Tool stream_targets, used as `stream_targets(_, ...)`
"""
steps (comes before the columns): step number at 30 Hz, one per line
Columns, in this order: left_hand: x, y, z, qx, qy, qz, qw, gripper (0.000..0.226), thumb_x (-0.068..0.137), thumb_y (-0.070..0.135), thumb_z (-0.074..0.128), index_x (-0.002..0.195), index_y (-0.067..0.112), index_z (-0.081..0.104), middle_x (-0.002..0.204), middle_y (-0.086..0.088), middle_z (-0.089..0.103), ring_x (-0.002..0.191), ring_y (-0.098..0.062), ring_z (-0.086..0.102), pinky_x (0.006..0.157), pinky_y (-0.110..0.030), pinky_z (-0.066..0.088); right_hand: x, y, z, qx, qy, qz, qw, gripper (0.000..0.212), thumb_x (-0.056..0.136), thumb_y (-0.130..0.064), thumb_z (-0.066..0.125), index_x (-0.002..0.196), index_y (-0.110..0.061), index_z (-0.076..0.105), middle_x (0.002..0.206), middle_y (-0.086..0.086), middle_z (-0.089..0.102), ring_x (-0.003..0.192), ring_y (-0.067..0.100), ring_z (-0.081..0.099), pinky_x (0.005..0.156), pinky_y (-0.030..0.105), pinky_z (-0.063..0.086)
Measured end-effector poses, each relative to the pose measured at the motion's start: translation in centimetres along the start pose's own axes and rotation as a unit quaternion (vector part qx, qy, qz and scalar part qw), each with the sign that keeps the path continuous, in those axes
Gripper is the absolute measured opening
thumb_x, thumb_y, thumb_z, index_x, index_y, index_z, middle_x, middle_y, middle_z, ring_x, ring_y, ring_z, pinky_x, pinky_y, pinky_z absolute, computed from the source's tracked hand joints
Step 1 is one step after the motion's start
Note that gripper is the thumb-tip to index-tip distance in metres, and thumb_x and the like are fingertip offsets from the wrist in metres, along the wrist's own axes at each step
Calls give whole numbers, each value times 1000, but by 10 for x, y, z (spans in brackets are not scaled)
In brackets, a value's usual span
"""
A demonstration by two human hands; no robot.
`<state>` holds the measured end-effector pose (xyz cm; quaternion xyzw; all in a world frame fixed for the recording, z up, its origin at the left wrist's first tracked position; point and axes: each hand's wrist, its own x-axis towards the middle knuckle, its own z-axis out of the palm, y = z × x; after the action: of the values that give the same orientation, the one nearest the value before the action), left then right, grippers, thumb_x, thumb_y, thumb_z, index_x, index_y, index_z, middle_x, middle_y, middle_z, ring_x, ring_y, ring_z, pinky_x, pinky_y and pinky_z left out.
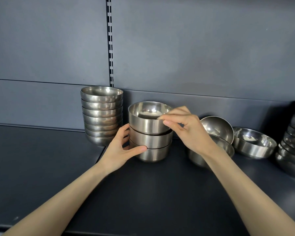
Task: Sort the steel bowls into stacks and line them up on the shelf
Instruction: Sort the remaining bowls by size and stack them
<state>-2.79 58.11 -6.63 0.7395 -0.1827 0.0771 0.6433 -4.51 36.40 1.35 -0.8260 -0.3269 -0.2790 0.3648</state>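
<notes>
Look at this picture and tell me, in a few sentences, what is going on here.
A person is building a three-bowl stack on a dark shelf. The left hand holds its bottom, while the right hand pinches the rim of the top bowl. A taller stack stands just left of it; loose bowls and another stack lie to the right.

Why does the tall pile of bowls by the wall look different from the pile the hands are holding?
The tall stack has many more bowls; the short stack has three. The tall stack's bowls look rounder, the short stack's straighter-sided. Nothing touches the tall stack; the left hand holds the short stack, the right hand pinches its top bowl. Both are shiny steel on the shelf.
</notes>
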Motion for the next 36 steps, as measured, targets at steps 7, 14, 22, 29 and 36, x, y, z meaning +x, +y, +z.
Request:
stream_targets(7, 3, -1, 3, -5, -20, 1, 1000, 95, 58, 31, 81, 140, 27, 33, 130, 10, 53, 120, -6, 53, 82, -13, 50, -9, 8, -6, 12, -5, 49, 999, 23, 91, -15, 62, 110, -25, 69, 106, -19, 64, 110, 4, 48, 96, 15, 35)
stream_targets(14, 9, 4, 4, 29, -40, 28, 998, 108, 62, 32, 80, 149, 30, 17, 147, 10, 37, 122, 1, 48, 82, -3, 43, -7, 18, 2, 37, -40, 234, 971, 120, 53, -74, 71, 149, -22, 22, 140, -7, 51, 131, 10, 45, 110, 36, 37)
stream_targets(22, 19, 2, 17, 36, -55, 38, 997, 99, 67, 33, 77, 145, 35, 16, 137, 23, 42, 119, 16, 43, 85, 1, 37, -2, 32, -5, 67, -47, 258, 963, 131, 48, -75, 71, 150, -11, 20, 143, -4, 48, 133, 13, 44, 110, 39, 36)
stream_targets(29, 12, 7, 20, 144, -14, 45, 988, 95, 74, 40, 75, 149, 27, 19, 113, 47, 41, 98, 25, 45, 77, 7, 35, -9, 23, -18, -22, -57, 234, 970, 102, 67, -65, 69, 147, -16, 30, 143, 1, 49, 135, 17, 41, 110, 34, 34)
stream_targets(36, -22, 14, 27, 343, 70, 92, 932, 29, 78, 39, 71, 98, 21, 58, 98, 6, 60, 88, -9, 60, 80, -40, 54, -46, 24, -56, -163, -50, 225, 959, 53, 84, -33, 70, 131, -13, 54, 137, 5, 50, 116, 15, 51, 90, 7, 27)
